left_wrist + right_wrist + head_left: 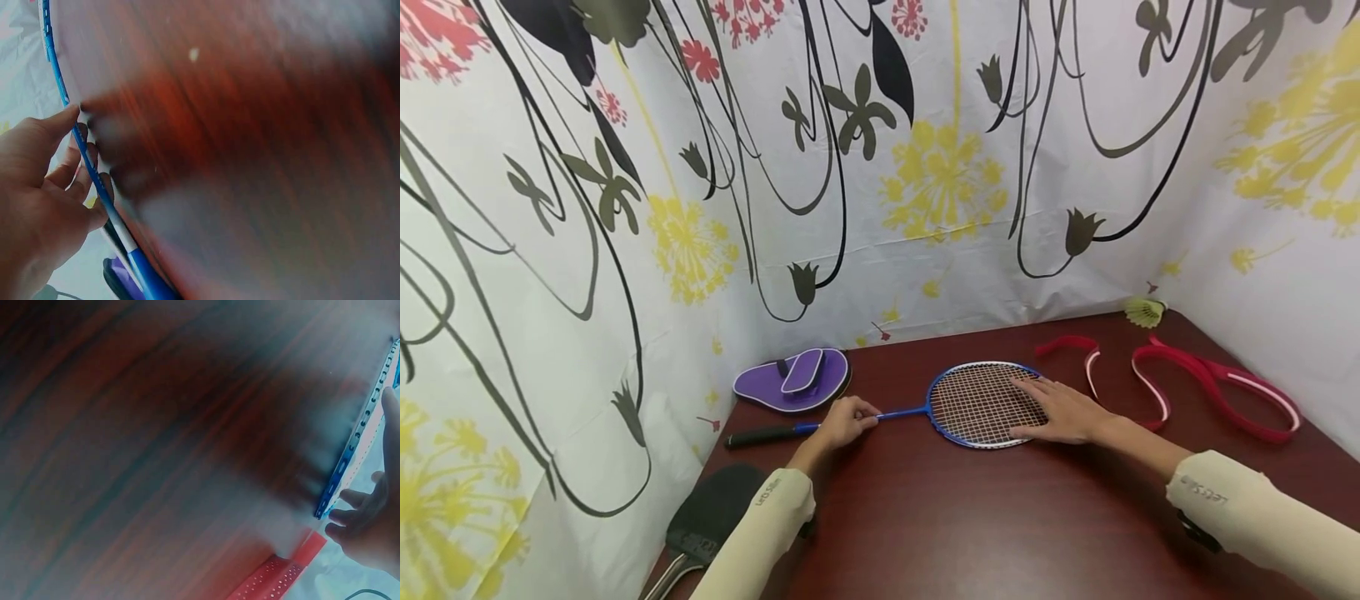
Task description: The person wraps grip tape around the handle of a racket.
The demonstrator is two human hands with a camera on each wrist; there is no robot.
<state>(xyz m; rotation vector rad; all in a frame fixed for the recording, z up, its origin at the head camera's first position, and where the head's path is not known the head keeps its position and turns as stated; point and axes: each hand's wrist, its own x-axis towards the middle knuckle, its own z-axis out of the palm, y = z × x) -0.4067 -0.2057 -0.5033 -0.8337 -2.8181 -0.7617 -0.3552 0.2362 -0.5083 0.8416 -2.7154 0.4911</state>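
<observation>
A badminton racket [973, 406] with a blue and white frame lies on the dark red-brown table, its black handle pointing left. My left hand [847, 421] pinches the thin blue shaft between the thumb and fingers, as the left wrist view also shows along the shaft [104, 195]. Over the right part of the racket head, my right hand [1063, 414] spreads its fingers, straight and loose. In the right wrist view, the fingers of this hand [375, 519] are by the outer rim of the frame [353, 450]; the exact contact is hard to tell.
Behind the handle lies a purple paddle case [793, 381]. A black table tennis paddle [718, 504] is at the near left edge. A red strap [1206, 375] winds across the right side, with a yellow shuttlecock [1145, 312] in the far right corner. Patterned curtains [880, 183] border the table.
</observation>
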